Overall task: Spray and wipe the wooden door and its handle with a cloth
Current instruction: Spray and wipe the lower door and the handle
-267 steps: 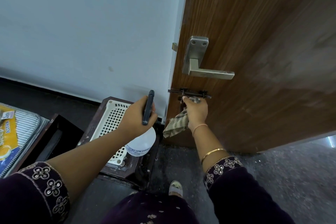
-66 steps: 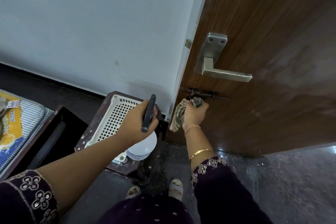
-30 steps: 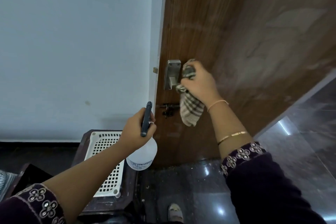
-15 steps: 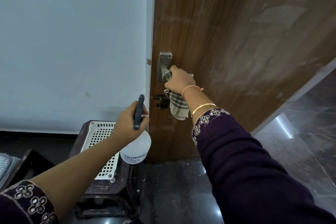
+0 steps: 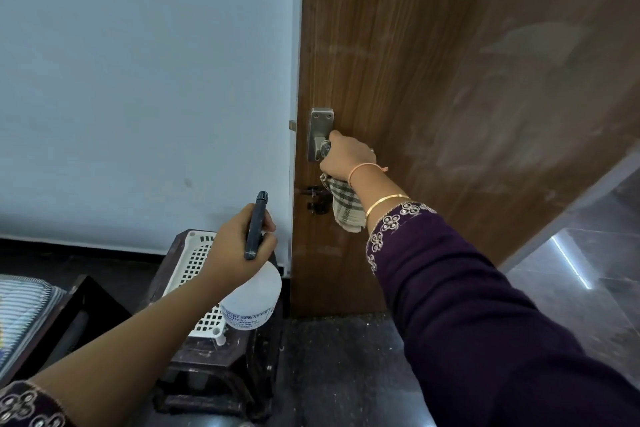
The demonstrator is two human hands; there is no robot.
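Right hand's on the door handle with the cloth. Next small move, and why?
Probably slide the right hand outward along the door handle, rubbing with the checked cloth: the hand grips the handle close to its plate, most of the cloth hangs below, and the left hand holds the spray bottle aside.

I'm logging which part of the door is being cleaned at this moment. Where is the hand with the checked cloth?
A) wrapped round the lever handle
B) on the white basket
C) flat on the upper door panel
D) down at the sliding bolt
A: the right hand grips the lever handle through the checked cloth, whose loose end hangs below, beside the bolt.
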